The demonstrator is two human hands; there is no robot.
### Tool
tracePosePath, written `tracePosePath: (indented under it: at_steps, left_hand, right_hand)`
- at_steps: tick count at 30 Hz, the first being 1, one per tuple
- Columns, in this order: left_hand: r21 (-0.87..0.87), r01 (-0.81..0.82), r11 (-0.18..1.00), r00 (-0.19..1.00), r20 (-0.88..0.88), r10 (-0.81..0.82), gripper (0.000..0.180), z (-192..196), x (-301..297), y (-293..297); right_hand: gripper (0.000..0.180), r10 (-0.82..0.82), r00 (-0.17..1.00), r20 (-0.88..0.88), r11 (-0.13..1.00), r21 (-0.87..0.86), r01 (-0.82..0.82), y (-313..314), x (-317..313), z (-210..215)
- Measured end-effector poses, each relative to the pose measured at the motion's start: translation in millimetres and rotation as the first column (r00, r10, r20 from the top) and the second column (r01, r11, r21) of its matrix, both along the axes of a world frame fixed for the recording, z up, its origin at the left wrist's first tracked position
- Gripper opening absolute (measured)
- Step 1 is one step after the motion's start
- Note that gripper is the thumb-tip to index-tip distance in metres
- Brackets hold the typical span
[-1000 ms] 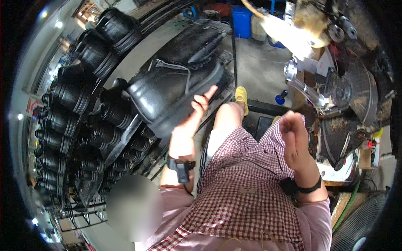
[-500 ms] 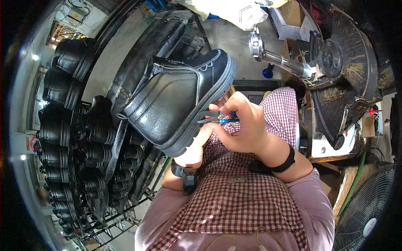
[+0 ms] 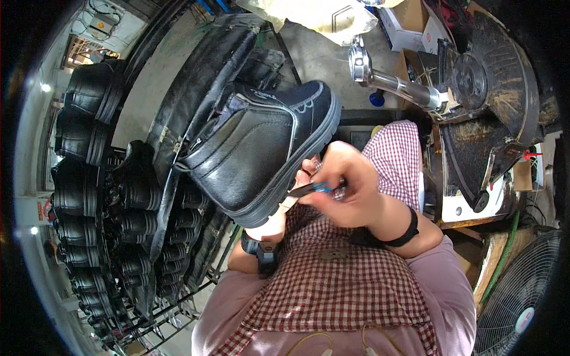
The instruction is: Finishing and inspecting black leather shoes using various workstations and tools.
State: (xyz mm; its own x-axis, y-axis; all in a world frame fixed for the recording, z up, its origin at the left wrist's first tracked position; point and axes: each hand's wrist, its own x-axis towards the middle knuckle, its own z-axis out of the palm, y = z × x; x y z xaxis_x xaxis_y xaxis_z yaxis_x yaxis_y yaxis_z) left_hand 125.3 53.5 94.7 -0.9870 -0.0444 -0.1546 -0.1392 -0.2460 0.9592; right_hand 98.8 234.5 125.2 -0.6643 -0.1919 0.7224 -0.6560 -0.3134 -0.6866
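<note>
A black leather ankle boot (image 3: 249, 154) with a thick dark grey sole is tilted in front of me, toe pointing up to the right. My left hand (image 3: 275, 223) is closed on it from the sole side; most of the palm and some fingers are hidden behind the boot. Close to the sole's edge, my right hand (image 3: 350, 181) grips small thread snips (image 3: 304, 190) with dark blades and a blue handle. Their blades look closed together and lie beside my left fingers. A check apron (image 3: 332, 279) covers my lap.
Racks on the left carry several rows of black boots (image 3: 89, 136). Behind the held boot runs a long black padded bar (image 3: 202, 77). A machine with a metal arm (image 3: 404, 89) stands at the right, above a fan (image 3: 522, 296). Cardboard boxes (image 3: 409, 24) lie at the back.
The boot has shifted slightly down and turned, showing more of its opening. My right hand has moved a little down and tilted, and the snips' blades, apart before, look closed.
</note>
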Motion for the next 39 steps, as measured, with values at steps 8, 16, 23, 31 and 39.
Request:
tracePosePath:
  at_steps: [8,16,23,31,39]
  left_hand:
    - [0.718,-0.101,0.688,0.982,0.184,-0.049,0.043,26.9,-31.3,4.3]
    - [-0.019,-0.063,0.998,0.99,-0.124,0.06,0.062,91.5,-108.9,40.8]
    - [-0.076,0.112,0.991,0.957,-0.259,-0.128,0.056,88.0,-120.6,45.4]
    - [-0.528,-0.138,0.838,0.577,-0.731,-0.365,0.133,37.8,-100.6,46.3]
    - [-0.697,0.022,0.717,0.791,-0.426,-0.439,0.099,79.5,-144.3,47.1]
  right_hand:
    - [0.024,-0.376,0.844,0.383,0.894,-0.092,0.44,84.3,-82.1,-15.4]
    - [0.019,-0.084,0.918,0.387,0.944,-0.264,0.198,85.2,-101.2,-13.5]
    - [0.019,-0.329,0.922,0.204,0.943,0.127,0.308,69.6,-94.6,7.3]
    - [0.016,-0.424,0.849,0.314,0.898,0.022,0.44,60.0,-83.0,19.1]
    - [0.017,-0.392,0.806,0.443,0.902,0.014,0.431,73.7,-94.9,23.3]
